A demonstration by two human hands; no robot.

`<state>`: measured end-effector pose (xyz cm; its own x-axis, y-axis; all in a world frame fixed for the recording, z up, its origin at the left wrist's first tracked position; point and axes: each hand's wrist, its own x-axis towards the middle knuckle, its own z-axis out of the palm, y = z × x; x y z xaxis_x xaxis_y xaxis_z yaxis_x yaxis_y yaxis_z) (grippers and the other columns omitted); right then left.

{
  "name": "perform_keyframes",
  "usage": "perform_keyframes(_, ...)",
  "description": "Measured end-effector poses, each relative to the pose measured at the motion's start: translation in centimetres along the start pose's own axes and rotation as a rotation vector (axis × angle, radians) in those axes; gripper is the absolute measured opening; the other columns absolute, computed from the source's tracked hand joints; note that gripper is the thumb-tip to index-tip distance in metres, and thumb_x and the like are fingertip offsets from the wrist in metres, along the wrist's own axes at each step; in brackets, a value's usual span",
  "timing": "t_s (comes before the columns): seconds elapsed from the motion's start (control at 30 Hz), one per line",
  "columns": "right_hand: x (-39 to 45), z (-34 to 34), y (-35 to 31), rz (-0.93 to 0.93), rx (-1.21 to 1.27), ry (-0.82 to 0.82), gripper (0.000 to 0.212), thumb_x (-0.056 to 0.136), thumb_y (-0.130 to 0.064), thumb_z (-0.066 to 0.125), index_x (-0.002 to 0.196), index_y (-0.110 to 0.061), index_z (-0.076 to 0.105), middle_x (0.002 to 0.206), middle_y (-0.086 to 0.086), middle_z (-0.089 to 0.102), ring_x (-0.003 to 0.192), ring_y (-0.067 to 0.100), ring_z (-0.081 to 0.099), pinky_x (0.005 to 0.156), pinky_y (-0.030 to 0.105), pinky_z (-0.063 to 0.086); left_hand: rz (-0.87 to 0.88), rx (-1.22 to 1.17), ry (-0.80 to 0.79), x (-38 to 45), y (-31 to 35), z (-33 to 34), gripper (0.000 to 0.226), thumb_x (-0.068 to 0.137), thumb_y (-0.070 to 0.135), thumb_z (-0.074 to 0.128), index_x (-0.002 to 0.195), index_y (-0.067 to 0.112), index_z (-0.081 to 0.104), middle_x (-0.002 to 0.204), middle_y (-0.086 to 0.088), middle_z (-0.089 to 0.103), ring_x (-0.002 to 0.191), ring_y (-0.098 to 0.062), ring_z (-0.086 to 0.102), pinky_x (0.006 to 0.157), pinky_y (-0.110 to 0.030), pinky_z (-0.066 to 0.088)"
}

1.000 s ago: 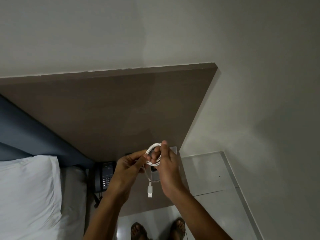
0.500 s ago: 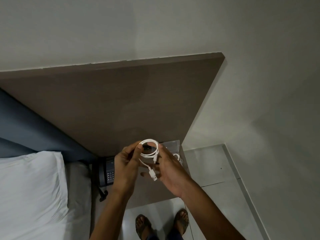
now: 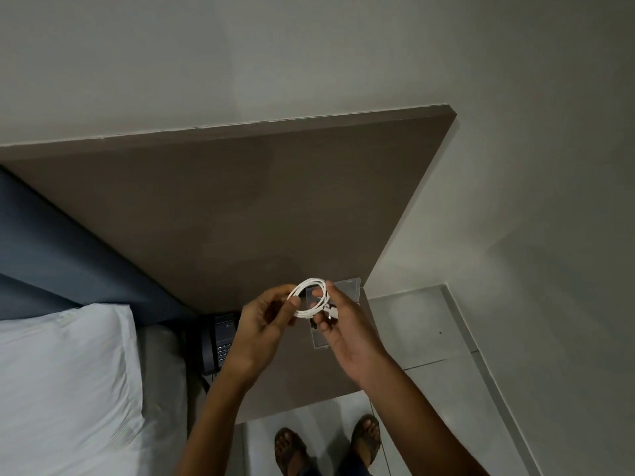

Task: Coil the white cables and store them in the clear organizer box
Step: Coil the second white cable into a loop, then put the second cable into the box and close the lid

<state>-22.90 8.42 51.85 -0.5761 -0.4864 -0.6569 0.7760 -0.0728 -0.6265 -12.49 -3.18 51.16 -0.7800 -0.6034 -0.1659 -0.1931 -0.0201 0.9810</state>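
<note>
A white cable (image 3: 311, 297), wound into a small ring of a few loops, hangs between both hands above a brown bedside table (image 3: 309, 383). My left hand (image 3: 263, 326) pinches the ring's left side with thumb and fingers. My right hand (image 3: 347, 333) holds the right side, with the cable's white plug end at its fingertips. The clear organizer box (image 3: 347, 290) lies on the table just behind and under the hands, largely hidden by them.
A dark desk phone (image 3: 220, 341) sits at the table's left end beside a bed with a white pillow (image 3: 65, 379). A brown wall panel (image 3: 240, 207) rises behind the table. Pale floor tiles (image 3: 429, 324) lie to the right, my sandalled feet (image 3: 326, 444) below.
The dangling plug end has been drawn up into the coil. The left hand took over the ring's left side and the right hand shifted to the plug end; the view tilted slightly.
</note>
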Motion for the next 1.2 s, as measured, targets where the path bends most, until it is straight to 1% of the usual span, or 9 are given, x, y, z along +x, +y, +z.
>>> perform_keyframes(0.1,0.0,0.6,0.6,-0.006,0.009,0.054,0.024,0.106,-0.03,0.061,0.111,-0.013,0.078,0.112,0.007,0.081,0.105,0.02,0.071,0.088,0.028,0.057,0.015,0.009,-0.175,0.0,0.2,-1.0,0.021,0.104,0.016,0.061,0.124,0.016,0.068,0.106,-0.007,0.075,0.081,-0.019,0.069,0.077,-0.031,0.06)
perform_keyframes(0.17,0.0,0.8,0.8,-0.016,0.008,0.078,0.022,0.107,-0.029,0.06,0.107,-0.016,0.076,0.115,0.01,0.078,0.109,0.022,0.069,0.087,0.027,0.056,0.044,0.073,-0.23,0.1,0.2,-1.3,0.024,0.106,0.02,0.058,0.129,0.021,0.067,0.105,-0.005,0.074,0.081,-0.023,0.069,0.078,-0.031,0.06)
perform_keyframes(0.47,0.5,0.2,1.9,-0.09,-0.262,0.156,0.037,0.107,-0.04,0.054,0.119,-0.013,0.074,0.099,0.019,0.071,0.079,0.018,0.06,0.071,0.029,0.047,0.026,0.117,-0.25,0.2,-1.3,-1.1,0.029,0.106,0.012,0.058,0.131,0.016,0.072,0.106,-0.011,0.074,0.077,-0.016,0.072,0.078,-0.033,0.061)
perform_keyframes(0.57,0.7,-0.8,2.7,-0.195,-0.384,0.125,0.032,0.105,-0.052,0.055,0.117,-0.027,0.071,0.106,0.002,0.075,0.101,0.015,0.071,0.08,0.02,0.057,-0.05,0.083,-0.206,0.0,-2.2,-0.9,0.027,0.106,0.016,0.057,0.127,0.019,0.074,0.106,-0.004,0.077,0.081,-0.016,0.073,0.08,-0.031,0.061)
perform_keyframes(0.63,0.9,-1.7,3.2,-0.265,-0.509,0.089,0.026,0.102,-0.054,0.059,0.11,-0.033,0.071,0.096,-0.012,0.074,0.096,0.011,0.073,0.072,0.013,0.058,-0.09,0.043,-0.18,-0.1,-2.9,-0.9,0.025,0.107,0.016,0.056,0.123,0.018,0.075,0.095,-0.001,0.078,0.078,-0.011,0.072,0.077,-0.025,0.059)
perform_keyframes(0.77,1.4,-4.1,4.0,-0.313,-0.563,0.083,0.011,0.098,-0.045,0.07,0.101,-0.037,0.078,0.095,-0.015,0.079,0.094,0.004,0.077,0.072,0.017,0.061,-0.162,-0.011,-0.169,-0.4,-4.4,0.1,0.023,0.106,0.016,0.056,0.112,0.021,0.078,0.083,0.006,0.079,0.074,-0.007,0.071,0.071,-0.014,0.056)
perform_keyframes(0.9,2.4,-7.2,4.4,-0.269,-0.458,0.088,0.018,0.097,-0.034,0.074,0.107,-0.022,0.082,0.1,0.0,0.083,0.097,0.02,0.079,0.082,0.032,0.066,-0.299,-0.148,-0.173,-0.2,-6.2,1.4,0.023,0.101,0.027,0.061,0.111,0.022,0.081,0.092,-0.004,0.08,0.082,-0.013,0.074,0.079,-0.023,0.061)
perform_keyframes(1.0,3.9,-9.5,4.2,-0.252,-0.484,0.125,0.021,0.094,-0.033,0.074,0.104,-0.015,0.081,0.093,0.001,0.083,0.091,0.02,0.081,0.076,0.029,0.066,-0.379,-0.244,-0.202,0.5,-7.6,3.0,0.028,0.094,0.035,0.065,0.11,0.02,0.081,0.093,-0.008,0.079,0.085,-0.016,0.073,0.083,-0.027,0.061)
perform_keyframes(1.2,9.3,-15.5,4.3,-0.228,-0.472,0.129,0.016,0.099,-0.023,0.072,0.101,-0.036,0.081,0.096,-0.006,0.081,0.093,0.014,0.08,0.069,0.022,0.064,-0.531,-0.367,-0.103,2.8,-13.5,8.8,0.031,0.09,0.03,0.071,0.115,0.013,0.08,0.111,-0.018,0.079,0.096,-0.024,0.076,0.09,-0.033,0.064)
